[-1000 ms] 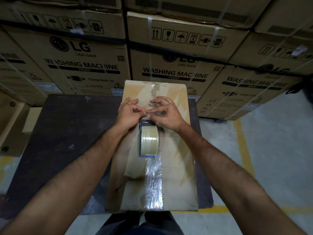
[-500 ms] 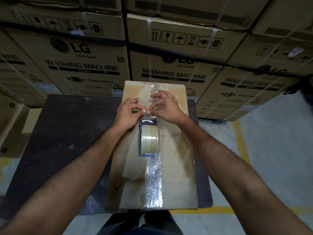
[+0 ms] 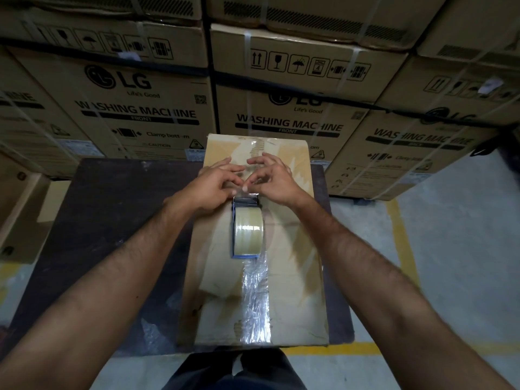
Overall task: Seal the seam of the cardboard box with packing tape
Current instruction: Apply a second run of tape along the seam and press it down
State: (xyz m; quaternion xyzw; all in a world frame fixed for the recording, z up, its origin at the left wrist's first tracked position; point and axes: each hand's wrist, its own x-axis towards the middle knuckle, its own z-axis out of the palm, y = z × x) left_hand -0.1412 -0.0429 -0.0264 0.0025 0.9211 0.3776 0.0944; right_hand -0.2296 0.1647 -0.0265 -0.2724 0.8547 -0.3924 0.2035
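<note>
Between the hands: clear tape end, pinched by both thumbs and forefingers.
Left hand: grasping the tape end.
Right hand: the same.
Below the hands: tape dispenser on the box seam.

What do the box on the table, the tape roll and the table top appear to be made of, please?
The flat brown cardboard box: matte paperboard, scuffed and creased. The pale yellowish tape roll: probably glossy clear plastic film, as the laid strip glints and wrinkles; its blue holder looks plastic. The dark table top: worn, scratched, possibly painted wood or laminate.
</note>
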